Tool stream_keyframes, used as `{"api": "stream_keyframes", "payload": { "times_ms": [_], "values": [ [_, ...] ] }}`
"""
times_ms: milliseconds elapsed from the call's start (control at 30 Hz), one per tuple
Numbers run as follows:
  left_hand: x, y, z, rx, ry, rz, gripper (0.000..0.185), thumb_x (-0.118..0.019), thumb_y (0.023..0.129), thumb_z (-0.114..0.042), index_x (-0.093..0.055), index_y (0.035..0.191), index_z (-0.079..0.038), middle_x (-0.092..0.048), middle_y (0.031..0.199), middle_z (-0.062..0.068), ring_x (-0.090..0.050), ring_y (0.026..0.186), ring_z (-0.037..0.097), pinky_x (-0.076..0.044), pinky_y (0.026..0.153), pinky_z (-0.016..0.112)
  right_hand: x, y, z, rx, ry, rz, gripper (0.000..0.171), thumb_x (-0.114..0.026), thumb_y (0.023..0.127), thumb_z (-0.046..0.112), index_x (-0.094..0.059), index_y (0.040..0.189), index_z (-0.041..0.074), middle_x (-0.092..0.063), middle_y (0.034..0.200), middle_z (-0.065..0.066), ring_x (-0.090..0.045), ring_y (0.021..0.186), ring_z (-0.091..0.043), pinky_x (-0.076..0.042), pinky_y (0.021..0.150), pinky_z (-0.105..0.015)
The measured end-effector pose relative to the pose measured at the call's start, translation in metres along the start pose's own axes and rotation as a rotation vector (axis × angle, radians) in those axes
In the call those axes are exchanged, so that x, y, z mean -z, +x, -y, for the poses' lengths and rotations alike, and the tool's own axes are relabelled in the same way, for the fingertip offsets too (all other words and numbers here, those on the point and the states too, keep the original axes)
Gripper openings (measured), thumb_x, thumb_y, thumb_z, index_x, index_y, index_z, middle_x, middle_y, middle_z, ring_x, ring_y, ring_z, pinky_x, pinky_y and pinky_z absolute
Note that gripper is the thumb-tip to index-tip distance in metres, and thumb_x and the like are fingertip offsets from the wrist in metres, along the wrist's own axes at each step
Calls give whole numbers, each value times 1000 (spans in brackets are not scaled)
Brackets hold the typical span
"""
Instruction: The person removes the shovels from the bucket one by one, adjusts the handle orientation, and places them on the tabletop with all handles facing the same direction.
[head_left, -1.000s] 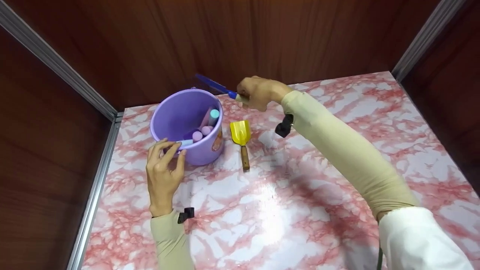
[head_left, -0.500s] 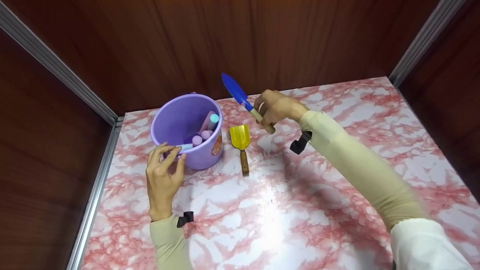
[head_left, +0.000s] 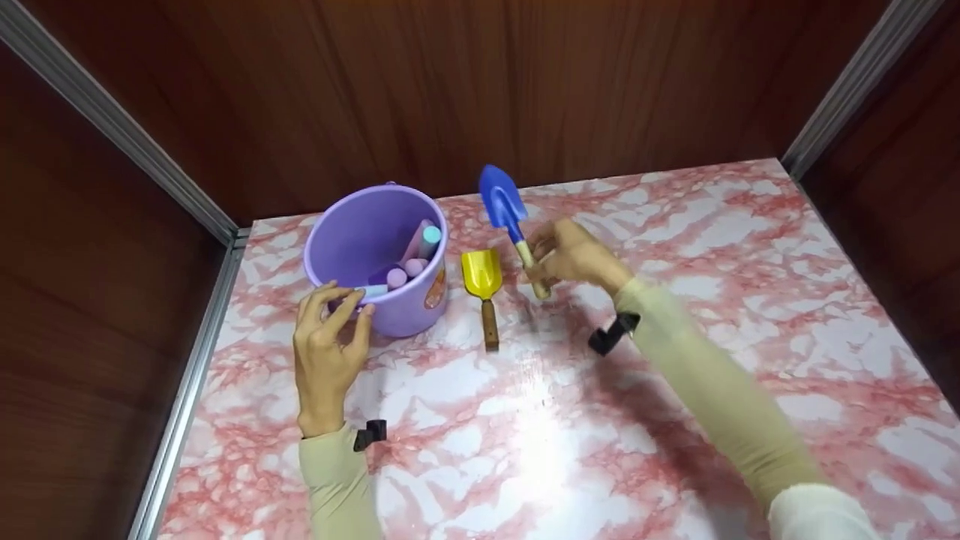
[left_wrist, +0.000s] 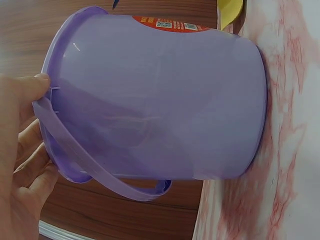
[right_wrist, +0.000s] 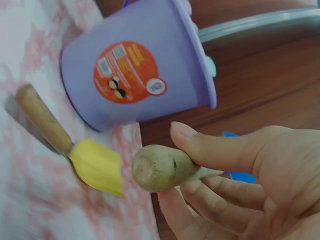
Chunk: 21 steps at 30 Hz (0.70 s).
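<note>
Since half a second ago, the blue trowel (head_left: 515, 231) has come nearer the person and swung more upright in the head view; the right hand (head_left: 571, 251) pinches its wooden handle (right_wrist: 162, 169) toward the butt. From that hand, a yellow scoop (head_left: 487, 298) lies at 8 o'clock, just beside the trowel, and the purple bucket (head_left: 401, 316) stands at 9 o'clock, holding coloured cylinders (head_left: 397, 278), the left hand (head_left: 330, 349) pinching its rim (left_wrist: 54, 47). A slackened pinch could let the trowel twist and knock the scoop; a careless tug might tilt the bucket.
</note>
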<state>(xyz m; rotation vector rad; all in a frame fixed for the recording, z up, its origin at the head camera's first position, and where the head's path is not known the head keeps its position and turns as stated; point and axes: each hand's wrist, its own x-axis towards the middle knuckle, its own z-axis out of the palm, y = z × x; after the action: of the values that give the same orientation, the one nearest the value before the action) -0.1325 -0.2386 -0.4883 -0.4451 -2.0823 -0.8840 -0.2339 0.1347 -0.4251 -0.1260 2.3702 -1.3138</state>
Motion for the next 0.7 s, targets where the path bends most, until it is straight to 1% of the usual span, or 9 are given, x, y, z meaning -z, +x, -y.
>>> {"api": "stream_keyframes", "payload": {
  "times_ms": [167, 300, 400, 467, 567, 633, 700],
  "values": [
    [0, -1, 0, 5, -2, 3, 23, -83, 94, -12, -83, 115, -4, -74, 115, 17, -64, 127, 42, -50, 118, 41, -18, -2, -25, 16, 124, -51, 45, -89, 86, 6, -70, 126, -1, -74, 113, -16, -72, 90, -21, -68, 73, -32],
    [1, 0, 0, 8, -9, 2, 23, -83, 94, -12, -82, 115, -3, -74, 115, 17, -64, 127, 43, -51, 118, 41, -31, -4, -40, 24, 224, -89, 43, -87, 85, 3, -68, 124, -2, -74, 110, -15, -71, 90, -19, -66, 71, -29],
    [0, 1, 0, 7, -15, 1, 23, -83, 94, -13, -82, 115, -3, -74, 114, 18, -64, 127, 43, -51, 118, 42, -38, -6, -51, 30, 270, -122, 41, -87, 86, 3, -68, 121, -4, -74, 107, -15, -71, 86, -16, -64, 69, -25],
    [0, 0, 0, 7, -16, -1, 23, -83, 94, -13, -82, 114, -3, -74, 114, 18, -64, 127, 42, -52, 117, 42, -43, -7, -57, 29, 331, -133, 41, -85, 87, 1, -67, 123, -8, -73, 108, -18, -72, 83, -17, -65, 68, -26],
    [1, 0, 1, 8, -17, -5, 23, -84, 93, -12, -82, 114, -3, -74, 113, 18, -64, 127, 41, -52, 117, 42, -51, -5, -65, 27, 405, -146, 45, -83, 89, 0, -65, 129, -11, -71, 113, -22, -73, 80, -17, -67, 70, -28],
    [1, 0, 1, 8, -18, -4, 23, -84, 93, -12, -82, 115, -3, -74, 113, 18, -64, 127, 40, -52, 117, 42, -56, -4, -71, 16, 455, -153, 47, -82, 90, -1, -64, 132, -11, -70, 118, -25, -75, 80, -18, -69, 72, -32],
    [-1, 1, 1, 8, -21, -3, 23, -84, 93, -12, -82, 114, -3, -74, 113, 17, -64, 126, 42, -52, 116, 42, -60, -3, -76, 9, 481, -165, 48, -82, 90, 0, -64, 134, -11, -70, 120, -27, -76, 78, -18, -69, 73, -33]
  ]
}}
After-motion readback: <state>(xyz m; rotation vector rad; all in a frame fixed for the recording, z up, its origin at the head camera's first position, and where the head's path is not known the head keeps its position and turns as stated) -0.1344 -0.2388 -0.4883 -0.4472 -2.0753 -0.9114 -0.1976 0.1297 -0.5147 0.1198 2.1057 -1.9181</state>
